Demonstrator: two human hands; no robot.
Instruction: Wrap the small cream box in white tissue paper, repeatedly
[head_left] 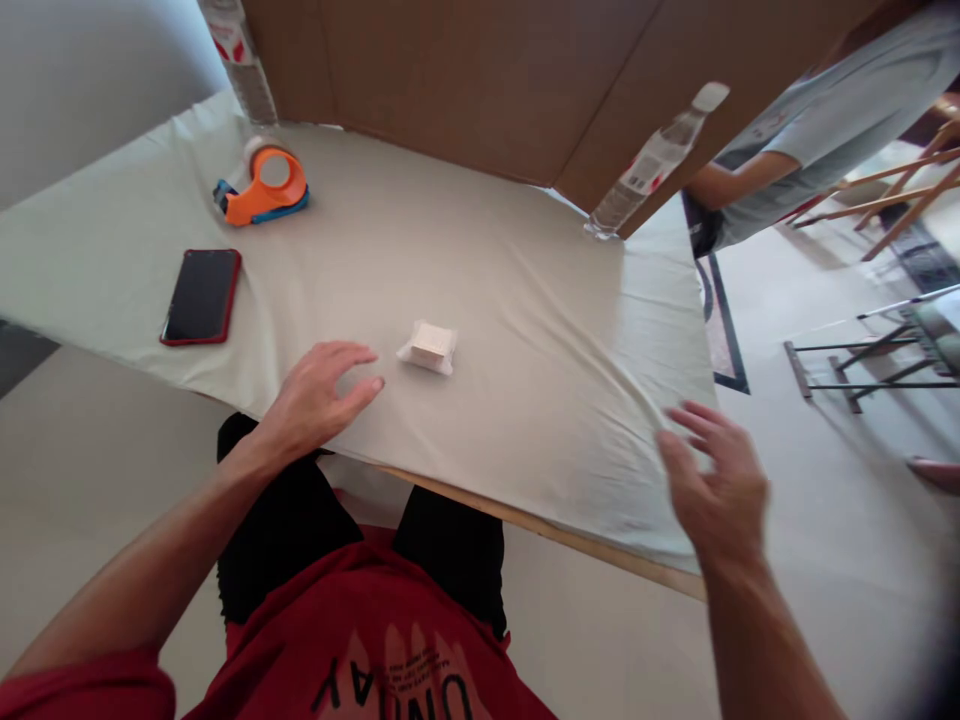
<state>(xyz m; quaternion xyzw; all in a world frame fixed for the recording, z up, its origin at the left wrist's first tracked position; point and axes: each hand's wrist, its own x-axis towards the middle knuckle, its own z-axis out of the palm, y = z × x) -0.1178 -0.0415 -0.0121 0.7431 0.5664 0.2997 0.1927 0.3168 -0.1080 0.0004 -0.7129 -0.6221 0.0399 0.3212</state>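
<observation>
A small pale block in a clear plastic wrapper (430,345) lies on the cloth-covered table (510,400), near its front edge. Just left of this packet is my left hand (321,395), thumb and fingers apart, with nothing in it and a gap between fingertips and wrapper. My right hand (716,480) is far from the packet, at the right edge of the table. Its fingers are spread and hold nothing; they are slightly blurred, and I cannot tell whether they touch the cloth.
An orange tape dispenser (296,185) and a phone in a red case (201,297) lie on the left. Cardboard panels (465,80) stand along the back, with a water bottle (251,85) at left and another bottle (652,165) at right. Beyond is a person (840,130) by folding chairs (885,345).
</observation>
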